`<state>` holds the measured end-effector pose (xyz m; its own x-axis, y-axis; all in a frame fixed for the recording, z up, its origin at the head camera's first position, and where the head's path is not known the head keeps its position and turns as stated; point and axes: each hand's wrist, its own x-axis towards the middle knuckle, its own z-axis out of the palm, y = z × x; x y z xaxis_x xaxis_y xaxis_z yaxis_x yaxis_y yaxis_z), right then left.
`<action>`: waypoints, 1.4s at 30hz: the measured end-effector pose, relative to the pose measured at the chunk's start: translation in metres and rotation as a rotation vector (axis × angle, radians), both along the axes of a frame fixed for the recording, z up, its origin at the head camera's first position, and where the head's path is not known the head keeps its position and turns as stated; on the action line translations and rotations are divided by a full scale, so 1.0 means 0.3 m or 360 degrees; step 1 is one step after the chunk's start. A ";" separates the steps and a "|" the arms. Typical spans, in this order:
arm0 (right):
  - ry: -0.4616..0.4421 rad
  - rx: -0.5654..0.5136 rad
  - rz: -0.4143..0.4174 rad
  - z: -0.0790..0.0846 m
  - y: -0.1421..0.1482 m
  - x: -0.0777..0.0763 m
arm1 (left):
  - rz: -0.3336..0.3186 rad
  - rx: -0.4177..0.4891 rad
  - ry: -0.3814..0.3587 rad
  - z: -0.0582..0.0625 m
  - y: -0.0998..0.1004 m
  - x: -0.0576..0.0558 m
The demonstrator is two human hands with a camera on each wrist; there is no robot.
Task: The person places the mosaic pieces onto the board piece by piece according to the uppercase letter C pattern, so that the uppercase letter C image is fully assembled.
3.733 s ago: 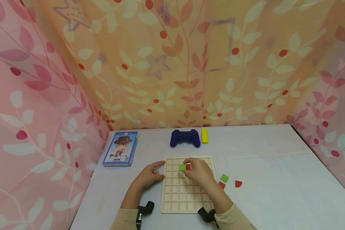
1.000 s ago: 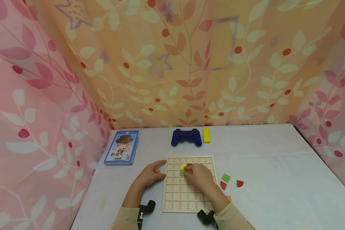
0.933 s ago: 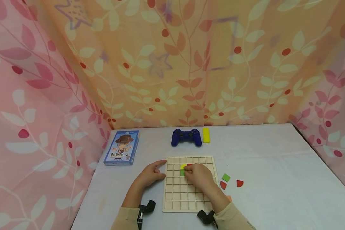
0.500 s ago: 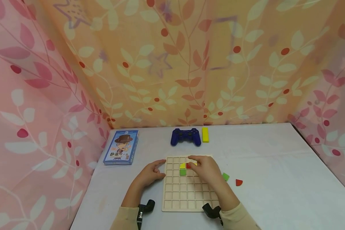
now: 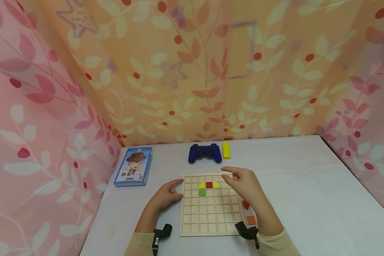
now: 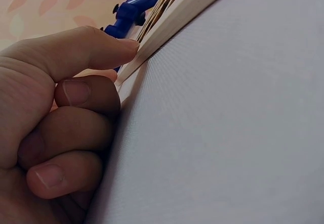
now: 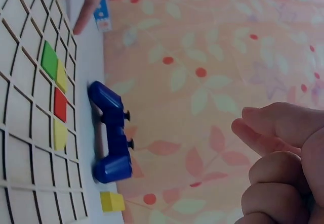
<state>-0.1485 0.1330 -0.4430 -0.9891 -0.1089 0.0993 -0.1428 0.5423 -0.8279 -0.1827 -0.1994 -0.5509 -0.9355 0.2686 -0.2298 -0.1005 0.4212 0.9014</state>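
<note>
A wooden grid board (image 5: 211, 209) lies in front of me. In its second row sit a yellow rounded piece (image 5: 202, 185), a red square tile (image 5: 209, 185) and another yellow rounded piece (image 5: 216, 185). A green square tile (image 5: 202, 192) lies just below the first yellow one. My left hand (image 5: 166, 193) touches the board's left edge with thumb and index finger spread apart, its other fingers curled in the left wrist view. Over the board's upper right corner is my right hand (image 5: 244, 181), thumb and index finger apart, nothing between them.
Beside the board's right edge lie a red quarter-round piece (image 5: 246, 204) and an orange square tile (image 5: 251, 220), near my right forearm. Behind the board are a blue game controller (image 5: 205, 153) and a yellow block (image 5: 226, 150). A blue card-game box (image 5: 133, 166) lies at the back left.
My right hand has drawn back up and right from the second row, uncovering the red tile and the right yellow piece. The right forearm now covers the loose green tile. My left hand stays put.
</note>
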 end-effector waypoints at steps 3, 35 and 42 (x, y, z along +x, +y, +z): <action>-0.0036 0.0026 -0.0017 0.005 0.035 0.003 | 0.0004 0.0007 -0.0016 -0.006 -0.001 0.000; -0.0793 0.0121 0.0194 -0.242 0.327 -0.086 | -0.0041 0.0044 0.0013 -0.027 -0.007 -0.015; -0.0775 0.0165 0.0191 -0.261 0.326 -0.091 | -0.0038 0.0034 -0.0007 -0.026 -0.009 -0.015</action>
